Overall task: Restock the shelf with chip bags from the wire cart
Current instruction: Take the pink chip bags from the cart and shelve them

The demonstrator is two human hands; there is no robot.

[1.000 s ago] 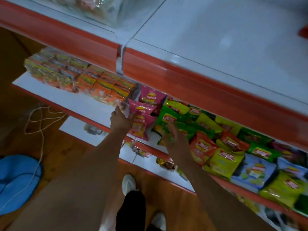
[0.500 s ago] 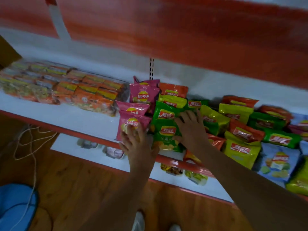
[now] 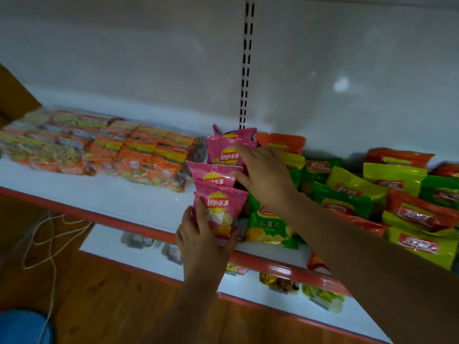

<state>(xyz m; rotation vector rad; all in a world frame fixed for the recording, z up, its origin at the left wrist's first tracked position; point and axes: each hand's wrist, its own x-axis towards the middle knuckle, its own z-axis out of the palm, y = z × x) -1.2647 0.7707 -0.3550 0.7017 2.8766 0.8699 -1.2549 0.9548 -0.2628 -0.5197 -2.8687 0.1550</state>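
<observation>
Pink foil catches the eye first in the head view: a row of pink Lay's chip bags runs front to back on the white shelf [image 3: 119, 194], whose front edge is an orange-red strip. The front pink bag [image 3: 219, 209] stands at the shelf's front edge, and the left hand [image 3: 201, 239] grips its lower part, thumb laid across the face and fingers [image 3: 232, 240] wrapped round the bag's right-hand bottom corner. Behind it stands the middle pink bag [image 3: 213, 173], and behind that the rear pink bag [image 3: 224, 151], with another pink top showing just beyond. The right hand [image 3: 267, 177] reaches in over the green bags with its fingers spread open, the fingertips touching the right edges of the middle and rear pink bags; it clasps nothing. Just right of the front pink bag stands a green chip bag [image 3: 270, 227], and further right lie more green, yellow-green and orange bags in overlapping rows. Left of the pink row, clear-wrapped orange and yellow packets [image 3: 139, 155] lie flat on the shelf. Below, a lower shelf [image 3: 104, 242] holds small packets, and a pale cord [image 3: 47, 239] loops over the wooden floor.
</observation>
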